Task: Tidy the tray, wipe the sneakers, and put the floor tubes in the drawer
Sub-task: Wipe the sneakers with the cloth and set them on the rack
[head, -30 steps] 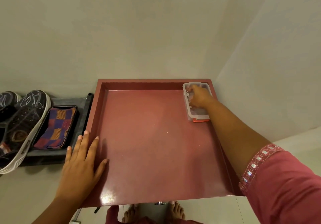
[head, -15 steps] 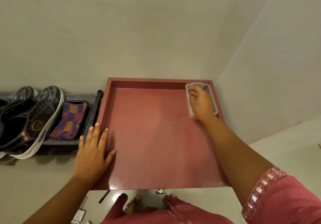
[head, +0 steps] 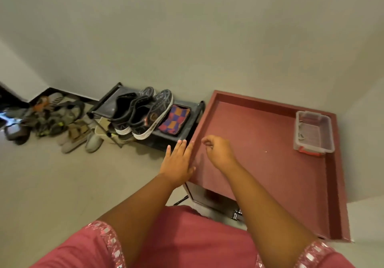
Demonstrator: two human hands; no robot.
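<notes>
While the camera looks down, I read the scene from the left: loose footwear heaped against the wall, then the sneakers on a low rack beside a checked cloth, likely kept handy for wiping. My left hand lies flat, fingers spread, on the tray edge, probably steadying it. My right hand hovers over the tray, fingers loosely curled, holding nothing. A clear box sits tucked in the far right corner. I see no floor tubes.
</notes>
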